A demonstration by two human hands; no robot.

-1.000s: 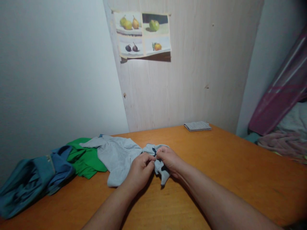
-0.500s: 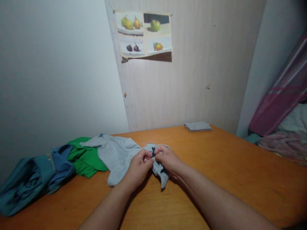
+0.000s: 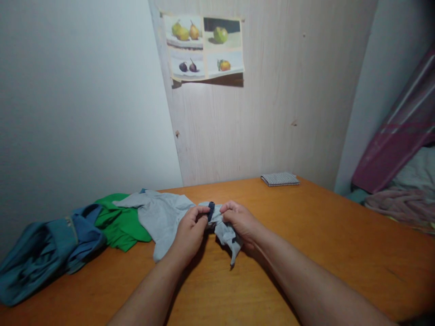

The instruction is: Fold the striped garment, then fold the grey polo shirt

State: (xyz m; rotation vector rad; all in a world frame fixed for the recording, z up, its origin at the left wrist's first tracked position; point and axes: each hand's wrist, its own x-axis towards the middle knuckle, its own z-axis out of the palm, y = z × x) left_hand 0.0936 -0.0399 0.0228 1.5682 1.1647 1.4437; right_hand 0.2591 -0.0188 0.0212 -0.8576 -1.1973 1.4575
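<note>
Head view, looking down at the desk [image 3: 340, 253]. I see the left hand [image 3: 188, 231] and the right hand [image 3: 239, 220] side by side near the middle of the desk, both pinching the bunched end of a grey garment [image 3: 163, 219]. The left hand's fingertips [image 3: 200, 212] are closed on the cloth beside a dark trim [image 3: 211, 210] that stands up between the two hands; the right hand is clenched on the fold just right of that trim, and a loose grey flap hangs below it down onto the desk. The rest of the grey garment lies spread flat toward the desk's left side, its far edge close to the wall.

Partly under its left edge lies a green garment [image 3: 117, 224], and touching that, at the desk's left edge, a crumpled blue garment [image 3: 44, 253]. A small folded checked cloth [image 3: 280, 179] rests at the desk's far edge against the wooden panel, well apart from the hands. A fruit poster [image 3: 204, 47] hangs on that panel. Beyond the desk's right edge I make out pink bedding [image 3: 397, 203].
</note>
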